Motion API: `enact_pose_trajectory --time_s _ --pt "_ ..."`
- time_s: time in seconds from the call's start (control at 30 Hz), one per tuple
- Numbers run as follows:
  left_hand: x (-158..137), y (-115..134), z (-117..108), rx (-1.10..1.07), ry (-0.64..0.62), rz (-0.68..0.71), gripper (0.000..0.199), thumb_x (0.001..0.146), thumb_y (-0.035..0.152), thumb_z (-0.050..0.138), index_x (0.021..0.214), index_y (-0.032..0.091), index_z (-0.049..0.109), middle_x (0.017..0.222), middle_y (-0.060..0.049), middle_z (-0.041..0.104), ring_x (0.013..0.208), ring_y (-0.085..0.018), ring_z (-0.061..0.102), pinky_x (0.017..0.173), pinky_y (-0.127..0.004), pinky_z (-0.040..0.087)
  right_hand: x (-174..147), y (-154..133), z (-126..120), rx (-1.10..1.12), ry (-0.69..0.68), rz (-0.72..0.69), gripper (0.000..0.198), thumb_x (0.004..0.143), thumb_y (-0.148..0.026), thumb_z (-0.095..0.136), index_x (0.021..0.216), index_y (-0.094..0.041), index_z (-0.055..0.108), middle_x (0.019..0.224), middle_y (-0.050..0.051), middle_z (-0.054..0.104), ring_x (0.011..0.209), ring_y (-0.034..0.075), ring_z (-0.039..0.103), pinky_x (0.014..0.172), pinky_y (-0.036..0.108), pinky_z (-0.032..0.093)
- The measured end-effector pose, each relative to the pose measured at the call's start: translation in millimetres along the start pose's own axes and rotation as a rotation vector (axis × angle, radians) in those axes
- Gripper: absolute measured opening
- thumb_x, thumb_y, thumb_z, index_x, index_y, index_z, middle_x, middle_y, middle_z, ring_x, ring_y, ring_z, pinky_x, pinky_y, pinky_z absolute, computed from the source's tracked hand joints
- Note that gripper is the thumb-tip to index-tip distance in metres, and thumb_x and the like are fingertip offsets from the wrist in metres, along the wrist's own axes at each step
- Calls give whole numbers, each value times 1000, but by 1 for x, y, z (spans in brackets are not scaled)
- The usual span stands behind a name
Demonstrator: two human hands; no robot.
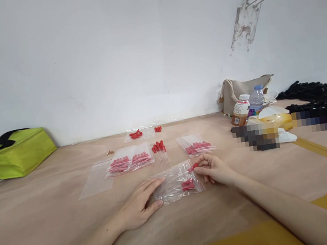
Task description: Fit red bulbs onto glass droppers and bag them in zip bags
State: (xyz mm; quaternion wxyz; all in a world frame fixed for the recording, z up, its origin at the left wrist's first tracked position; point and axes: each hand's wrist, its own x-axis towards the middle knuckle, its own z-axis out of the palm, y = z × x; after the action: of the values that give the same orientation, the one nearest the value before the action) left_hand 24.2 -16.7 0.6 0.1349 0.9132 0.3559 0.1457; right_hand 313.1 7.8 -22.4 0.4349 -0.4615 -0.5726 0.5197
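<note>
A clear zip bag [169, 182] lies flat on the table, with some red dropper bulbs [187, 184] showing inside its right part. My left hand [139, 204] rests at the bag's left end, fingers stretched out and thumb apart. At the bag's right edge, my right hand [213, 170] pinches a red-bulbed dropper [194, 166] by its bulb. Its thin tube points left into the bag, hard to make out through the plastic. Just behind the bag lie several loose droppers [160, 149] with red bulbs and clear tubes.
Filled zip bags [130, 159] lie behind left, another pair [196, 145] behind right. An unfilled-looking bag [95, 179] is at left. Farther back are red bulbs [135, 134]. A green bag [19, 153] stands left; bottles [240, 110], a beige bag [246, 86] and black items [313, 92] stand right.
</note>
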Motion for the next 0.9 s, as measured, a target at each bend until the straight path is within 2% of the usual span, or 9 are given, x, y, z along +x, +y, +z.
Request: enact_pose_trajectory --time_s 0.1,0.2,0.3,0.47,0.57,0.7,0.77,0.83,0.9 --pt "1 1 -1 -7 1 -3 48 87 34 42 132 28 28 134 -3 38 122 -21 34 100 -39 30 2 5 1 -178 -23 -74 27 61 -36 66 78 -18 54 56 -5 56 41 7 46 38 18 34" --pt "1 2 0 -8 -3 -5 48 87 34 43 132 28 28 134 -3 38 121 -21 34 100 -39 31 5 8 3 -371 66 -213 22 63 -36 65 73 -17 63 66 1 60 57 12 53 51 22 41" --pt "1 2 0 -1 5 1 48 87 35 43 132 28 29 134 -3 38 122 -21 34 101 -40 30 6 6 7 -525 109 -283 20 72 -35 57 70 -18 68 74 4 60 70 15 55 62 26 43" --pt "0 1 0 6 8 11 48 87 34 43 132 27 29 133 -3 39 122 -21 34 101 -38 30 3 -1 8 -501 -149 -366 22 77 -30 50 79 -21 70 83 4 62 80 16 56 72 27 44" --pt "0 0 1 9 6 11 48 87 35 43 132 27 29 133 -3 39 122 -21 34 101 -39 29 3 -2 5 -468 -189 -332 24 78 -28 49 90 -21 68 88 4 62 81 16 56 74 28 44" --pt "0 -2 1 27 -24 6 45 88 35 41 132 30 31 135 -2 36 123 -20 32 101 -39 29 5 1 1 -486 -253 -357 21 76 -28 51 83 -20 69 90 4 61 83 15 55 75 27 43" --pt "0 -3 1 37 -43 10 42 89 35 40 130 32 34 137 -1 34 124 -21 31 101 -41 29 7 3 -1 -471 -207 -296 20 75 -29 52 76 -17 68 78 4 62 70 14 56 63 25 44" --pt "0 -3 1 38 -50 13 40 89 35 40 129 33 36 137 -1 33 124 -23 31 100 -42 29 10 4 -3 -466 -89 -251 19 73 -29 52 74 -16 65 67 2 61 58 12 52 54 23 41" --pt "0 -3 1 36 -57 12 39 89 34 39 127 35 38 138 0 32 124 -23 30 100 -43 29 16 -1 -4 -477 43 -276 15 72 -27 52 73 -16 62 64 1 60 54 12 50 50 23 39"
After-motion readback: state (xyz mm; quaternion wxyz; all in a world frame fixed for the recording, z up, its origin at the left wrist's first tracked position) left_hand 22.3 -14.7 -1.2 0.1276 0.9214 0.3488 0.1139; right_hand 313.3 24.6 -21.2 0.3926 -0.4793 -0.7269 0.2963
